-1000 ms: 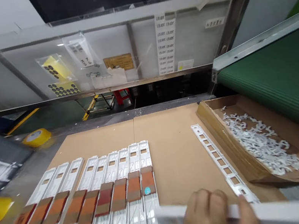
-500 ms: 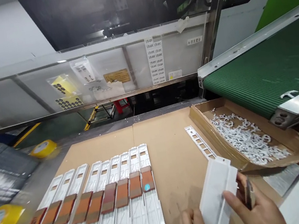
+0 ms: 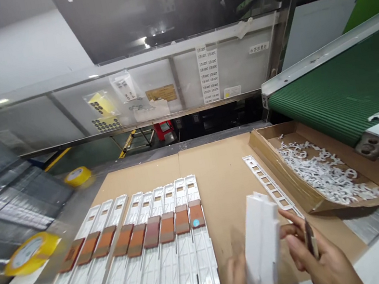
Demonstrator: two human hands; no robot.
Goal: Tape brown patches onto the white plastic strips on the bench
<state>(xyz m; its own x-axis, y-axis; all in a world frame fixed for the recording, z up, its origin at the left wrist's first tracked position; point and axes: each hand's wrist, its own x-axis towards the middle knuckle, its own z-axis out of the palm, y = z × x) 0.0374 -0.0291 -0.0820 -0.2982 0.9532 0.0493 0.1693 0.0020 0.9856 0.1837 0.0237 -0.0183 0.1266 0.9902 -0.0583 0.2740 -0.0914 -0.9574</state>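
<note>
In the head view, the long white moulded plastic strip (image 3: 262, 246) stands nearly on end at the near edge of the cardboard-covered bench (image 3: 224, 175), just right of centre. The left hand (image 3: 237, 278) clasps its lower part from the left, and the right hand (image 3: 320, 261) steadies it from the right with fingers curled toward its edge. The right hand also pinches a small dark blade-like tool (image 3: 309, 238) between its fingers; what kind it is cannot be told. Both hands are thus closed on things, set close together either side of the strip. To the left, a row of about nine like strips (image 3: 146, 252) lies flat, side by side and touching, each ribbed on its near half, pierced with small rectangular windows toward the far end, and banded across the middle with brown-orange tape; these look finished and laid out, while the held piece looks still in work. A single narrow ladder-shaped white frame (image 3: 270, 186) lies apart on the bare cardboard to the right. Beyond it, a shallow cardboard tray (image 3: 269, 157) holds a heap of small white plastic offcuts (image 3: 324, 177). At far right runs a ribbed green conveyor belt (image 3: 341, 86). Yellow tape rolls (image 3: 30, 251) sit blurred at the left.
</note>
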